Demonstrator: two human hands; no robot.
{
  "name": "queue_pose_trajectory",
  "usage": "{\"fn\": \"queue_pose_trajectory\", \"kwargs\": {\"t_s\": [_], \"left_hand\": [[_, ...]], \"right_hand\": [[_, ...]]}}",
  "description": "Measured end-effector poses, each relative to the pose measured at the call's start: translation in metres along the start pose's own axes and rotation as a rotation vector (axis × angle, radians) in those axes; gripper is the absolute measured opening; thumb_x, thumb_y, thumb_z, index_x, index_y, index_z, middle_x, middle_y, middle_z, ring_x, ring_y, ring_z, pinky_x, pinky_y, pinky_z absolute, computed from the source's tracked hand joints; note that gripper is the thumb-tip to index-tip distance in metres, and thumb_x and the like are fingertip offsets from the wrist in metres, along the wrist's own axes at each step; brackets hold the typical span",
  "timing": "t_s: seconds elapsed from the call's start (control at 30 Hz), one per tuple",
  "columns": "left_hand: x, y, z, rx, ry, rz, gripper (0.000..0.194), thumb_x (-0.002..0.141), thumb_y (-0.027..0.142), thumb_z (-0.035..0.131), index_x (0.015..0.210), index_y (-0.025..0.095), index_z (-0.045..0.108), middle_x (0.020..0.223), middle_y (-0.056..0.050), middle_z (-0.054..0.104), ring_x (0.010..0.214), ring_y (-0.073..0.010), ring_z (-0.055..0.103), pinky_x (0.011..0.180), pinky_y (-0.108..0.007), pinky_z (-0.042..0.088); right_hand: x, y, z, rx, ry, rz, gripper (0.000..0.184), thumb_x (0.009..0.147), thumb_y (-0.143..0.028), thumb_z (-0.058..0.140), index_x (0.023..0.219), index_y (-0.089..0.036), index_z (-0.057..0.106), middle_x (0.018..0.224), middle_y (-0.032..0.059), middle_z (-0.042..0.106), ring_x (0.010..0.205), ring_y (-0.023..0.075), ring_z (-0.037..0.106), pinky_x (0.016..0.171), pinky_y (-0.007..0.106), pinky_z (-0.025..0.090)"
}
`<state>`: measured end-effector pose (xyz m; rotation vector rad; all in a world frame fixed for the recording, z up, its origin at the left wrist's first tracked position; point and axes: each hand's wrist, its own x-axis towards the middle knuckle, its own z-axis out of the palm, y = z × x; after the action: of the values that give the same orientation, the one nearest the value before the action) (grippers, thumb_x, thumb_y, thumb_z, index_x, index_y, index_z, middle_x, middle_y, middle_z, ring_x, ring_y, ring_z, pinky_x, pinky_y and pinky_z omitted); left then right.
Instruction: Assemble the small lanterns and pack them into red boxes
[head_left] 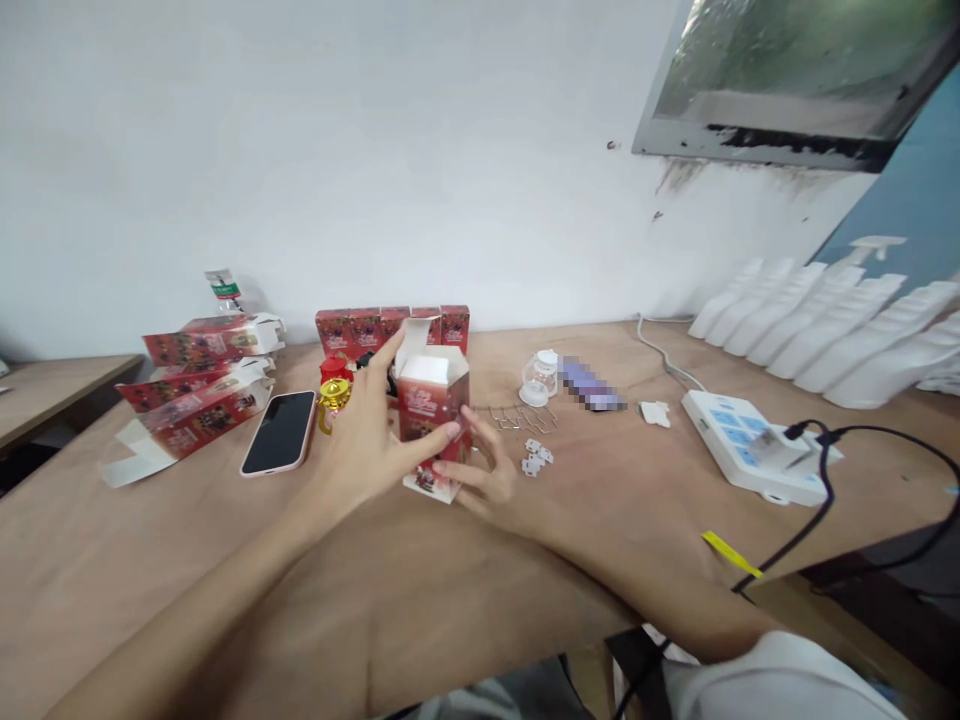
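white wall, wooden table, window

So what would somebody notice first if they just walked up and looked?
Probably the small red box with its top flap open, held at mid-table between the left hand and the right hand. Next, the black phone lying flat to the left, near flattened red boxes. On the right, a row of white bottles lines the wall.

A small packing workshop: a bare plywood worktable against a stained white wall, stacks of identical red cartons, a row of white pump bottles and a power strip.
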<state>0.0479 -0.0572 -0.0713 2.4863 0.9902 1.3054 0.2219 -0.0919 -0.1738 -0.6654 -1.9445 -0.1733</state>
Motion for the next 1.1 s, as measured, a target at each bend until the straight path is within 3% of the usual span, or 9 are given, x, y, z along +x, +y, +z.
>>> {"fn": "queue_pose_trajectory", "kwargs": {"t_s": [0.1, 0.17, 0.27, 0.43, 0.6, 0.77, 0.87, 1.0, 1.1], "left_hand": [[0.002, -0.005, 0.002, -0.03, -0.052, -0.001, 0.082, 0.071, 0.039, 0.067, 0.139, 0.024, 0.023, 0.105, -0.006, 0.057, 0.086, -0.0211, 0.06, 0.079, -0.039, 0.05], [0.002, -0.006, 0.003, -0.006, -0.061, 0.007, 0.071, 0.072, 0.037, 0.065, 0.134, 0.024, 0.032, 0.105, -0.005, 0.057, 0.089, -0.0218, 0.06, 0.079, -0.039, 0.05], [0.001, -0.007, 0.008, 0.012, -0.144, 0.009, 0.056, 0.071, 0.037, 0.065, 0.121, 0.024, 0.043, 0.106, -0.006, 0.055, 0.089, -0.0216, 0.06, 0.077, -0.038, 0.05], [-0.012, -0.021, 0.035, -0.098, -0.212, -0.135, 0.066, 0.065, 0.044, 0.071, 0.112, 0.02, 0.032, 0.085, -0.001, 0.058, 0.069, -0.0198, 0.063, 0.062, -0.033, 0.051], [-0.034, -0.04, 0.069, -0.097, -0.037, -0.168, 0.072, 0.058, 0.049, 0.074, 0.105, 0.02, 0.029, 0.099, -0.008, 0.055, 0.086, -0.0273, 0.066, 0.068, -0.039, 0.054], [-0.055, -0.048, 0.093, -0.172, 0.089, -0.033, 0.072, 0.062, 0.045, 0.071, 0.113, 0.02, 0.027, 0.106, -0.009, 0.055, 0.09, -0.0236, 0.065, 0.074, -0.037, 0.055], [-0.06, -0.051, 0.1, -0.204, 0.12, -0.011, 0.075, 0.063, 0.045, 0.07, 0.117, 0.02, 0.025, 0.11, -0.012, 0.056, 0.095, -0.0241, 0.064, 0.077, -0.038, 0.055], [-0.062, -0.055, 0.1, -0.226, 0.108, -0.018, 0.078, 0.064, 0.045, 0.07, 0.119, 0.019, 0.021, 0.117, -0.015, 0.052, 0.103, -0.0257, 0.061, 0.081, -0.04, 0.054], [-0.064, -0.054, 0.098, -0.208, 0.073, -0.02, 0.078, 0.066, 0.043, 0.068, 0.121, 0.019, 0.019, 0.114, -0.014, 0.055, 0.104, -0.0259, 0.061, 0.083, -0.04, 0.054]], "right_hand": [[0.001, 0.004, -0.005, -0.109, -0.073, -0.112, 0.053, 0.08, -0.029, 0.064, 0.128, -0.036, 0.042, 0.154, 0.001, -0.001, 0.139, 0.03, 0.023, 0.104, 0.047, 0.041], [0.007, 0.014, -0.016, -0.2, 0.032, -0.069, 0.064, 0.08, -0.036, 0.061, 0.135, -0.041, 0.028, 0.153, 0.0002, -0.001, 0.139, 0.0312, 0.023, 0.102, 0.051, 0.04], [0.023, 0.042, -0.041, -0.504, 0.236, 0.332, 0.064, 0.084, -0.032, 0.051, 0.139, -0.036, 0.019, 0.151, 0.0068, 0.008, 0.14, 0.0318, 0.017, 0.102, 0.059, 0.032], [0.029, 0.101, -0.079, -0.711, 0.016, 0.852, 0.06, 0.073, -0.029, 0.064, 0.129, -0.026, 0.042, 0.14, 0.0163, 0.028, 0.13, 0.0399, 0.03, 0.099, 0.059, 0.031], [0.012, 0.122, -0.084, -0.505, -0.104, 0.978, 0.059, 0.067, -0.022, 0.066, 0.122, -0.023, 0.048, 0.112, 0.0125, 0.051, 0.104, 0.0309, 0.054, 0.087, 0.045, 0.043], [0.034, 0.102, -0.099, -0.229, 0.172, 0.787, 0.071, 0.061, -0.035, 0.073, 0.124, -0.024, 0.043, 0.108, 0.0069, 0.055, 0.097, 0.0262, 0.056, 0.086, 0.044, 0.046], [0.065, 0.07, -0.116, 0.02, 0.222, 0.643, 0.077, 0.066, -0.051, 0.069, 0.13, -0.029, 0.034, 0.105, 0.0052, 0.056, 0.094, 0.0237, 0.059, 0.079, 0.041, 0.05], [0.097, 0.016, -0.121, 0.335, -0.013, 0.569, 0.073, 0.074, -0.065, 0.055, 0.134, -0.036, 0.026, 0.107, 0.0034, 0.057, 0.091, 0.0203, 0.061, 0.071, 0.036, 0.052], [0.107, -0.009, -0.11, 0.444, -0.292, 0.535, 0.068, 0.073, -0.056, 0.063, 0.13, -0.031, 0.034, 0.11, 0.0036, 0.056, 0.096, 0.0195, 0.059, 0.076, 0.033, 0.052]]}}
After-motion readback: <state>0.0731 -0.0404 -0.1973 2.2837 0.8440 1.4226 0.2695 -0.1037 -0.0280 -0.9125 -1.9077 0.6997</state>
